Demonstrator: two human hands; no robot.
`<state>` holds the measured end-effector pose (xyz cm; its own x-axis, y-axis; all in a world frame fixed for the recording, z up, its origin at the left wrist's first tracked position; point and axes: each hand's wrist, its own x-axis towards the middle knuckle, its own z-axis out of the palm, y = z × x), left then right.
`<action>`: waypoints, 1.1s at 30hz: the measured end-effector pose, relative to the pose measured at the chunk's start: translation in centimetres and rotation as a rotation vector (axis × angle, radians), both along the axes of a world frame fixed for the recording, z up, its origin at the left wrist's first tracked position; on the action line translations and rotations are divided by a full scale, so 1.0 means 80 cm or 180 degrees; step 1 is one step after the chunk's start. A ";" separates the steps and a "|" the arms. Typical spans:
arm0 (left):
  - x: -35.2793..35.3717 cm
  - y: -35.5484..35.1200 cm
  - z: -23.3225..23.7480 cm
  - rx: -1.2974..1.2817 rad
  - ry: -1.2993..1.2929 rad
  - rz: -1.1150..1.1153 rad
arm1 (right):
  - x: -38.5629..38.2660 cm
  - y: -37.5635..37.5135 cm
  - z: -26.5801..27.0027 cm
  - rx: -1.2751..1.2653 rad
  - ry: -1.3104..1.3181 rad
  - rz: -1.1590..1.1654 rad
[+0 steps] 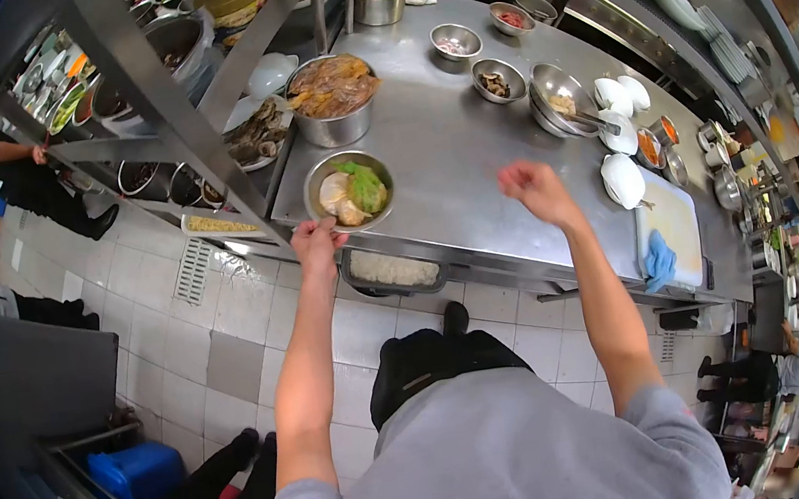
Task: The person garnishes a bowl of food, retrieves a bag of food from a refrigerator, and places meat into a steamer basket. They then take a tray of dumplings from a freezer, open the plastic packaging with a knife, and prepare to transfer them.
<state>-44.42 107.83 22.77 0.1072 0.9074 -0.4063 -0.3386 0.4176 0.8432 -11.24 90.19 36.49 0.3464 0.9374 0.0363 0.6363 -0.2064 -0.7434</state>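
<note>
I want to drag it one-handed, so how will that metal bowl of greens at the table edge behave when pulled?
The metal bowl is rigid and should probably slide easily on the smooth steel table. It looks well filled, so likely heavyish. Gripped only at its rim by the left hand, it may tip.

The single view comes from a camera worn on the person's head, high over the scene and tilted forward and steeply down, so that the person's own grey shoulders (pixel 488 460) fill the 6 o'clock edge. Its very wide, rounded lens bends the steel tabletop (pixel 466 140) across the middle, from 11 toward 4 o'clock, and leaves dark corners around the picture. The left hand (pixel 318 245) and right hand (pixel 538 191) sit near the centre at arm's length, with the tiled floor (pixel 182 359) far below at 8 o'clock.
</note>
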 end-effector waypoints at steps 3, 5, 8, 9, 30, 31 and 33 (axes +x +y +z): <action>-0.020 0.024 -0.010 0.0057 0.0027 0.0169 | 0.044 -0.107 -0.040 0.0024 0.0003 -0.0580; -0.034 0.039 -0.015 0.0093 0.0052 0.0181 | 0.075 -0.177 -0.050 -0.0197 0.0123 -0.1275; -0.048 0.052 -0.017 0.0255 0.0113 0.0277 | 0.138 -0.276 -0.073 -0.0235 -0.0169 -0.2240; -0.049 0.053 -0.018 0.0248 0.0102 0.0350 | 0.164 -0.308 -0.083 -0.0172 -0.0245 -0.2555; -0.073 -0.236 -0.105 0.0252 0.1803 -0.0637 | 0.339 -0.432 -0.129 0.0020 -0.1686 -0.3031; -0.094 -0.271 -0.115 0.0173 0.2100 -0.0923 | 0.352 -0.429 -0.142 0.0015 -0.1652 -0.2941; -0.126 -0.346 -0.119 0.0119 0.3174 -0.1253 | 0.399 -0.434 -0.178 -0.0222 -0.1873 -0.2804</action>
